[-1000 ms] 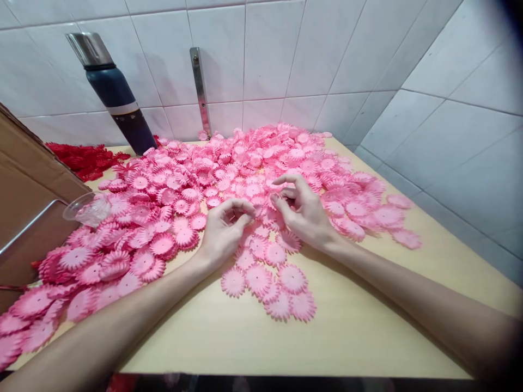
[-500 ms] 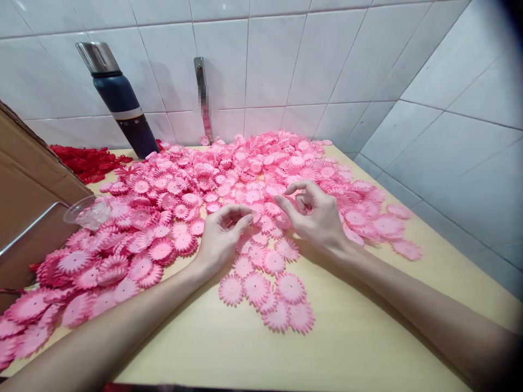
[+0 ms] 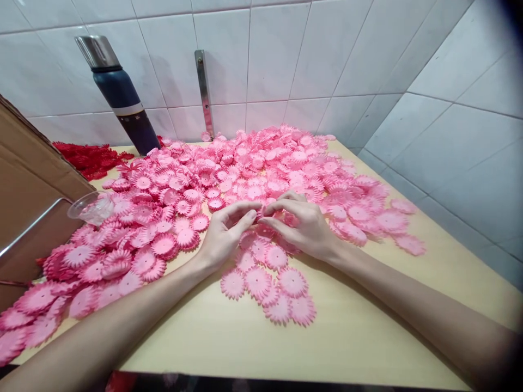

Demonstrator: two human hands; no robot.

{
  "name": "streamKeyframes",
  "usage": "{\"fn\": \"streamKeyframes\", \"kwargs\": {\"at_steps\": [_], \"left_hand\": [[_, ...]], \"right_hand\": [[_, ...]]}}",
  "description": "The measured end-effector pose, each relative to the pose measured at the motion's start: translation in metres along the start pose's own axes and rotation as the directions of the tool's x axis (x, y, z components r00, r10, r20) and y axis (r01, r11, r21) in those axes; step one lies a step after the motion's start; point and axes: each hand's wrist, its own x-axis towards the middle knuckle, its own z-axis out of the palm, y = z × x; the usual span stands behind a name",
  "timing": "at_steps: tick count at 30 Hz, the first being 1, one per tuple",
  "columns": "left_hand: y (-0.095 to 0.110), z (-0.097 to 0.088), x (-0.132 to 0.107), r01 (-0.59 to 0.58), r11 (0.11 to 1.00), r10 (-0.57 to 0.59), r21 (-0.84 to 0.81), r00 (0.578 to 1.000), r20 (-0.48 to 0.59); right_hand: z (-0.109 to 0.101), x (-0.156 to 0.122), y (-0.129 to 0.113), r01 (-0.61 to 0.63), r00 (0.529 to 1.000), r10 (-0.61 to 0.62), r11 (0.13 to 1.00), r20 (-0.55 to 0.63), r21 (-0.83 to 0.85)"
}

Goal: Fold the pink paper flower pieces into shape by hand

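My left hand (image 3: 224,235) is closed in a pinch, thumb against forefinger, above the pink paper-like flower discs. Close to its fingertips, my right hand (image 3: 305,227) also has thumb and forefinger drawn together. Whatever lies between the fingers of either hand is too small or hidden to name. Below them a loose cluster of pink flower discs (image 3: 257,282) with toothed rims and a small centre hole lies flat on the table. Behind the hands spreads a large heap of similar pink discs (image 3: 286,149), some partly covered by my right hand.
A dark blue bottle (image 3: 122,100) with a steel cap stands at the back left, beside red pieces (image 3: 87,160). A cardboard box (image 3: 36,179) and a clear plastic cup (image 3: 90,208) are at the left. A metal bracket (image 3: 203,90) sits against the tiled wall (image 3: 269,54).
My right hand has moved left and slightly down, bringing its fingertips next to those of my left hand. Its thumb and forefinger have closed together. The left hand keeps its pinch.
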Motion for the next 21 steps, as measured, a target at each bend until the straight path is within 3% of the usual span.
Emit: {"fn": "streamKeyframes", "kwargs": {"at_steps": [5, 11, 21], "left_hand": [[0.0022, 0.0012, -0.0001, -0.012, 0.999, 0.013, 0.045, 1.0, -0.018], [0.0034, 0.0008, -0.001, 0.031, 0.999, -0.031, 0.011, 0.999, 0.01], [0.0024, 0.0001, -0.0014, 0.004, 1.0, -0.004, 0.025, 1.0, 0.024]], "right_hand": [[-0.0054, 0.0016, 0.0009, -0.085, 0.996, 0.077, 0.978, 0.05, 0.191], [-0.0095, 0.0018, 0.0006, -0.176, 0.983, 0.157, 0.956, 0.097, 0.236], [-0.0089, 0.0021, -0.0028, -0.329, 0.94, 0.268, 0.875, 0.21, 0.355]]}}
